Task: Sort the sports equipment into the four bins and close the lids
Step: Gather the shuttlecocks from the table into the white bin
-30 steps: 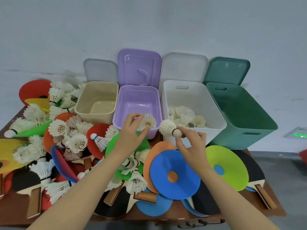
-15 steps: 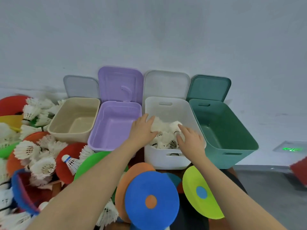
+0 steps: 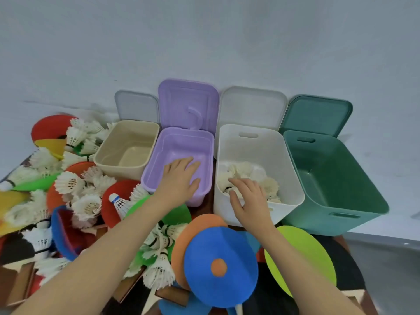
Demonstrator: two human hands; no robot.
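Both hands are hovering flat-fingered and empty at frame centre, the left hand [image 3: 181, 178] over the purple bin [image 3: 179, 144], the right hand [image 3: 247, 196] over the white bin [image 3: 261, 142] holding shuttlecocks [image 3: 250, 176]. Many shuttlecocks are lying loose at left, and a careless sweep risks knocking them off the surface.

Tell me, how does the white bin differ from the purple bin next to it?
The white bin holds a heap of shuttlecocks; the purple bin shows only a bare floor. The white bin looks larger and deeper than the purple one. The right hand hangs over the white bin's near rim, the left hand over the purple bin. Both stand with lids propped open against the wall.
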